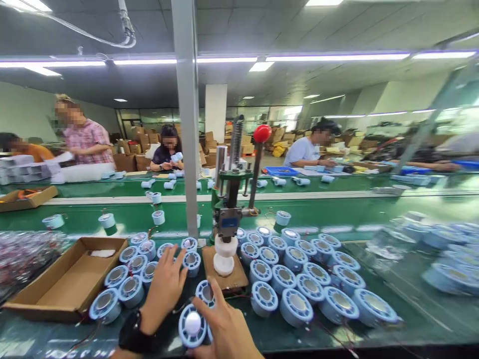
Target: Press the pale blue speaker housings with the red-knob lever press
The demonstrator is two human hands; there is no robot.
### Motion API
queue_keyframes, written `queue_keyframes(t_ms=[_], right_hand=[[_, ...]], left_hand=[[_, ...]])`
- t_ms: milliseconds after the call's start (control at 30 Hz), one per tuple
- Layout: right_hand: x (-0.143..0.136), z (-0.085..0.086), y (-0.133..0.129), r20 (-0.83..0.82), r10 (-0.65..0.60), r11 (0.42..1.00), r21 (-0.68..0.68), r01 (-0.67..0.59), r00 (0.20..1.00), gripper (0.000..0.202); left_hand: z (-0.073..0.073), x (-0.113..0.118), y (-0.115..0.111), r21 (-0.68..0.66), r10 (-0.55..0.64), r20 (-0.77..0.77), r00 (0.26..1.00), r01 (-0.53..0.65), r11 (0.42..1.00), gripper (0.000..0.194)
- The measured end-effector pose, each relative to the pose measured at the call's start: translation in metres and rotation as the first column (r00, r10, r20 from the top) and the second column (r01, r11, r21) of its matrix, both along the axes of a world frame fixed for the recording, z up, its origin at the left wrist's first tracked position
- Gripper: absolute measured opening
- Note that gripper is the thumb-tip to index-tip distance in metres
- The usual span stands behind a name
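Note:
My left hand (166, 284), with a black watch on its wrist, reaches forward with fingers apart. Its fingertips are close to a light-blue round housing (191, 262) with a slotted rim; contact is unclear. My right hand (228, 324) grips a similar housing (192, 324) at its right side, near the front edge. A white round piece lies at that housing's centre. Another blue housing (205, 293) sits just behind it, partly covered by my right fingers. Ahead stands a hand press (229, 222) with a red-knobbed lever and white round fixture (223, 264).
Several blue housings (295, 304) with silver centres crowd the right side; more stand at left beside an open cardboard tray (71, 309). A grey post (187, 119) rises behind. Beyond runs a green conveyor (130, 214) carrying blue parts, with several people working across it.

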State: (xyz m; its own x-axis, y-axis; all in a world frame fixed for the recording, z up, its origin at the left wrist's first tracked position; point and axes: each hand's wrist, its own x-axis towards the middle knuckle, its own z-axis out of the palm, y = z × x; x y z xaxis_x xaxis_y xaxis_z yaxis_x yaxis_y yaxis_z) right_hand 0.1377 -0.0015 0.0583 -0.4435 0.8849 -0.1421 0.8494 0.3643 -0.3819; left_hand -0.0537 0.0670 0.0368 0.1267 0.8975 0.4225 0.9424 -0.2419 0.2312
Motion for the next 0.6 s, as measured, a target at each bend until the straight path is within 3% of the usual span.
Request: queue_keyframes(t_ms=[67,133,200,267,333,400,500,600], right_hand=[[0.027,-0.009,-0.01,-0.057,-0.028,0.995,0.089,0.033,0.998,0.075],[0.064,-0.008,-0.017,-0.176,-0.079,0.955,0.27,0.125,0.981,0.07],[0.11,0.007,-0.014,-0.283,-0.201,0.85,0.426,0.311,0.938,0.068],[0.161,0.031,0.003,-0.323,-0.427,0.684,0.495,0.536,0.844,0.066],[0.216,0.053,0.032,-0.291,-0.681,0.496,0.492,0.716,0.671,0.061],[0.268,0.066,0.066,-0.23,-0.84,0.354,0.452,0.818,0.491,0.065],[0.33,0.066,0.105,-0.175,-0.928,0.246,0.373,0.895,0.328,0.064],[0.365,0.049,0.123,-0.165,-0.946,0.209,0.351,0.913,0.279,0.059]], left_hand=[[0.002,0.012,0.015,-0.027,0.058,-0.16,0.985,-0.063,0.998,0.057],[0.002,0.021,0.023,-0.058,0.111,-0.269,0.957,-0.131,0.99,0.061],[0.0,0.025,0.028,-0.098,0.12,-0.337,0.934,-0.162,0.982,0.061],[-0.002,0.025,0.03,-0.127,0.098,-0.372,0.923,-0.155,0.98,0.061],[-0.004,0.023,0.031,-0.139,0.082,-0.381,0.921,-0.145,0.98,0.063],[-0.005,0.02,0.032,-0.142,0.075,-0.378,0.923,-0.138,0.98,0.062],[-0.007,0.017,0.031,-0.157,0.059,-0.357,0.932,-0.122,0.98,0.06],[-0.006,0.015,0.029,-0.178,0.03,-0.294,0.955,-0.085,0.98,0.059]])
